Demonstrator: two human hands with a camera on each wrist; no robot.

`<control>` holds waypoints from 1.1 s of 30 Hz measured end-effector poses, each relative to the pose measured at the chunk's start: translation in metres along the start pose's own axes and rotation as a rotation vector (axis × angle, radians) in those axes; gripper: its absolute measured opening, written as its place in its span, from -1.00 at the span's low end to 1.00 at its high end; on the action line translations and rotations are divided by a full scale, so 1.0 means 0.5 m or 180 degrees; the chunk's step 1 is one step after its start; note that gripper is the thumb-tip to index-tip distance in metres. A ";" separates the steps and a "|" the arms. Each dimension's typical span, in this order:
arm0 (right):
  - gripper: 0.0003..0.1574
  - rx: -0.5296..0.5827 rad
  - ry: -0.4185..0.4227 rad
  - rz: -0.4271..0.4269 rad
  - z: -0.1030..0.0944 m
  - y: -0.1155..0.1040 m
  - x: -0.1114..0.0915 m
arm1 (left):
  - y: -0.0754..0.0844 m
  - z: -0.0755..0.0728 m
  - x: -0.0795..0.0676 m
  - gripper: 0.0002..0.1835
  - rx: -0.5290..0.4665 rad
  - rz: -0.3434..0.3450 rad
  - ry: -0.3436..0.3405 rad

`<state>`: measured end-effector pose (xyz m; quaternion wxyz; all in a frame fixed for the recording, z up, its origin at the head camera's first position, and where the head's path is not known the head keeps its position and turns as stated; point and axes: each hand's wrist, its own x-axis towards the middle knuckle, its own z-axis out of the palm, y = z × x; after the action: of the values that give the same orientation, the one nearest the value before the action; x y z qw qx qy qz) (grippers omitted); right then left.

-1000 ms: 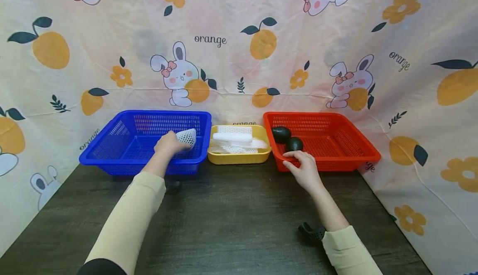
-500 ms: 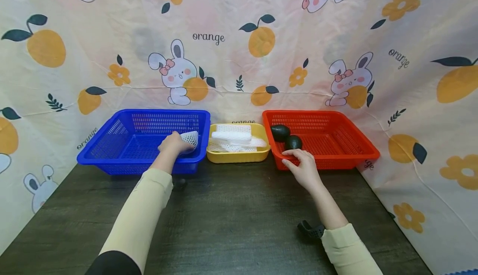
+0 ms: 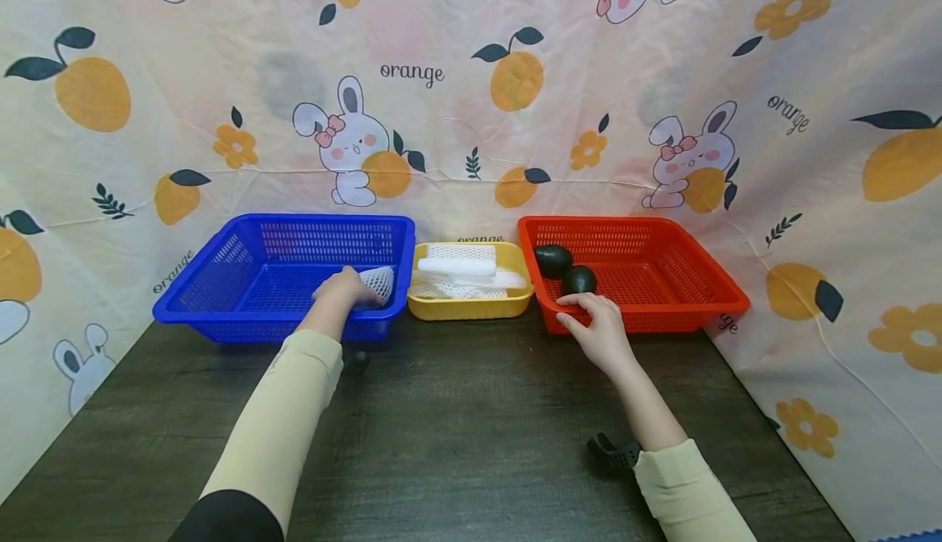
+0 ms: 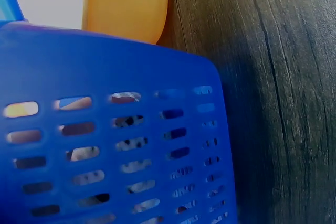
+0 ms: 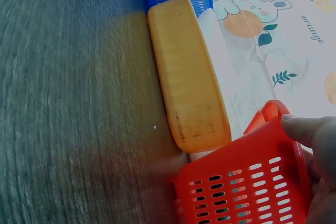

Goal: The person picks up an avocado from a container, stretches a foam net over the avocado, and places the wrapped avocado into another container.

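My left hand [image 3: 341, 290] reaches over the front rim into the blue basket [image 3: 243, 313], low near its right end. It holds a white foam fruit net [image 3: 379, 282], rounded as if filled; its contents and most of my fingers are hidden. In the left wrist view the basket's slotted wall [image 4: 110, 66] covers the hand, and bits of white netting show through the slots. My right hand [image 3: 605, 331] grips the front left rim of the red basket [image 3: 677, 321], thumb [image 5: 302, 129] outside. Two dark green avocados, one behind [image 3: 553, 261] and one in front [image 3: 579, 280], lie inside near that hand.
Between the baskets stands a yellow tray [image 3: 471, 308] with several white foam nets [image 3: 456, 269]. All three containers line the back of the dark wooden table [image 3: 471, 427], against a printed cloth [image 3: 456, 141]. A black strap [image 3: 614, 454] sits by my right wrist.
My left hand has moved slightly right and down into the blue basket with the foam net, which now sits lower. My right hand keeps its place on the red basket.
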<state>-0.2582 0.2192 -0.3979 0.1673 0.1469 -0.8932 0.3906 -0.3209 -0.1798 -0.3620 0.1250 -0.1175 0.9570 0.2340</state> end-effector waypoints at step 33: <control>-0.70 -0.0017 -0.0022 0.0018 0.000 0.000 -0.001 | -0.003 -0.004 0.028 0.10 -0.0542 -0.0004 -0.0740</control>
<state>-0.2579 0.2193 -0.3979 0.1635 0.1453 -0.8953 0.3881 -0.3339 -0.1843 -0.3650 0.2247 -0.1003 0.9126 0.3264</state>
